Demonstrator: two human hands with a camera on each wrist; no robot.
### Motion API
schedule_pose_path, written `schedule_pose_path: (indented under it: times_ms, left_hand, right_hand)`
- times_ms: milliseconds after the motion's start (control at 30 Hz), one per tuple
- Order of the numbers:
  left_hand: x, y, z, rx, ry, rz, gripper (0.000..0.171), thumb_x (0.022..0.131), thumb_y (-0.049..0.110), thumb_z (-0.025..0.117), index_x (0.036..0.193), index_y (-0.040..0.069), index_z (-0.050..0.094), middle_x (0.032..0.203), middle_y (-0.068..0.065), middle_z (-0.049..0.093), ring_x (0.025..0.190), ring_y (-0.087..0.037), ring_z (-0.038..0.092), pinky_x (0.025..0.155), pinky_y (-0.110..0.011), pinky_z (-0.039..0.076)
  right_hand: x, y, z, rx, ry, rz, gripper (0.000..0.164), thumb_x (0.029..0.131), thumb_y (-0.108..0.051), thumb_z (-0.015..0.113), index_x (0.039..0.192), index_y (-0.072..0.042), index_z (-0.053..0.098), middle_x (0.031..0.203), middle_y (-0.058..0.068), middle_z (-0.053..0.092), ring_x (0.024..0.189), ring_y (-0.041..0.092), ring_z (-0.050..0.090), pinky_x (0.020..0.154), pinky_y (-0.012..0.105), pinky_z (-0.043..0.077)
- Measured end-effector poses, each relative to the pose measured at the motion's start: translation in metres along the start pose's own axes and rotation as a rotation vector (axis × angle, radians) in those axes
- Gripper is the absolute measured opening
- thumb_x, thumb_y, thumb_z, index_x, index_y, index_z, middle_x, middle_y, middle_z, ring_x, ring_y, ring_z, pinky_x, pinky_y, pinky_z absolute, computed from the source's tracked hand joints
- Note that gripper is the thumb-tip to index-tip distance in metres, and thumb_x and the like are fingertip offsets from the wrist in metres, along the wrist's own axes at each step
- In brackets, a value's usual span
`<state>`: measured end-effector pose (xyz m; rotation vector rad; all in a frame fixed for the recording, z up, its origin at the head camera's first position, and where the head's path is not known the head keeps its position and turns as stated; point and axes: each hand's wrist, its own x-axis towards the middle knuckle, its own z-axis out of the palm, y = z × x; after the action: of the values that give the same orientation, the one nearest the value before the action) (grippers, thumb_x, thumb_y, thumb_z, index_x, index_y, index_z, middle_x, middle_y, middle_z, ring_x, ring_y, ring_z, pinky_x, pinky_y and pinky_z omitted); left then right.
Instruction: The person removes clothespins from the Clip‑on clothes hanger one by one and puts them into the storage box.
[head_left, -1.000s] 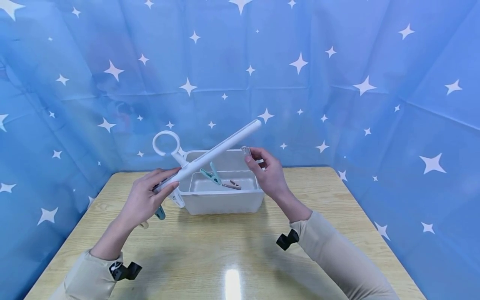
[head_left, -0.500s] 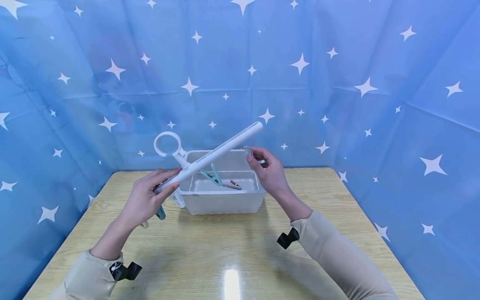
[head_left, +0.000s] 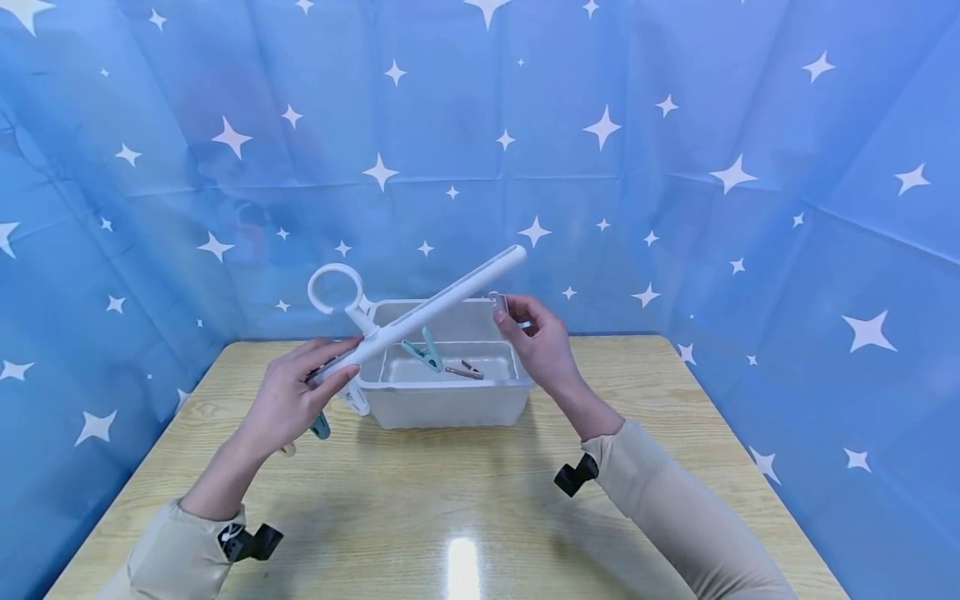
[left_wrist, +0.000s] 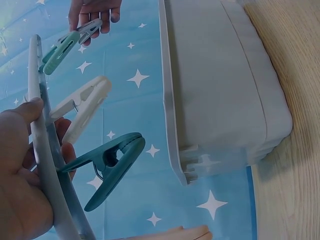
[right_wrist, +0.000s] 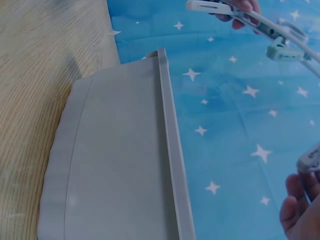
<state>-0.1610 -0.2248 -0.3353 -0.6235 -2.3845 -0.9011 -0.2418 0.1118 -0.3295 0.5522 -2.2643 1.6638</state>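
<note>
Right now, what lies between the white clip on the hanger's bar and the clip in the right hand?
In the left wrist view: a mint clip on the bar, between the white clip and the grey clip in the right hand.

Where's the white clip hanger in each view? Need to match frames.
Head: white clip hanger near centre, slanting up to the right from the left hand.
Left wrist: white clip hanger down the left side, nearly vertical.
Right wrist: white clip hanger at upper right, sloping down to the right edge.
Shared landmark: pale gray plastic bin.
</note>
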Motion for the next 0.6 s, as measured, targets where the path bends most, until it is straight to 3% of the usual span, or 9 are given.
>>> schedule_pose_path:
  times_ms: [333, 600]
  left_hand:
    - [-0.0018, -0.0005, -0.0004, 0.003, -0.014, -0.013, 0.041, 0.096, 0.017, 0.068, 0.137, 0.022, 0.063, 0.112, -0.003, 0.07, 0.07, -0.007, 0.048, 0.056, -0.024, 0.041]
    - [-0.0009, -0.0011, 0.0004, 0.01, 0.014, 0.012, 0.042, 0.094, 0.014, 0.07, 0.135, 0.022, 0.065, 0.113, -0.002, 0.07, 0.072, -0.005, 0.05, 0.058, -0.023, 0.041]
  right_hand:
    - [0.0007, 0.0036, 0.0015, 0.0, 0.0, 0.014, 0.037, 0.095, -0.036, 0.068, 0.126, -0.016, 0.065, 0.109, 0.008, 0.065, 0.098, 0.018, 0.058, 0.08, 0.028, 0.049]
    - [0.0021, 0.0061, 0.0023, -0.002, -0.006, 0.027, 0.037, 0.095, -0.034, 0.069, 0.124, -0.012, 0.066, 0.109, 0.012, 0.066, 0.099, 0.022, 0.059, 0.083, 0.034, 0.048]
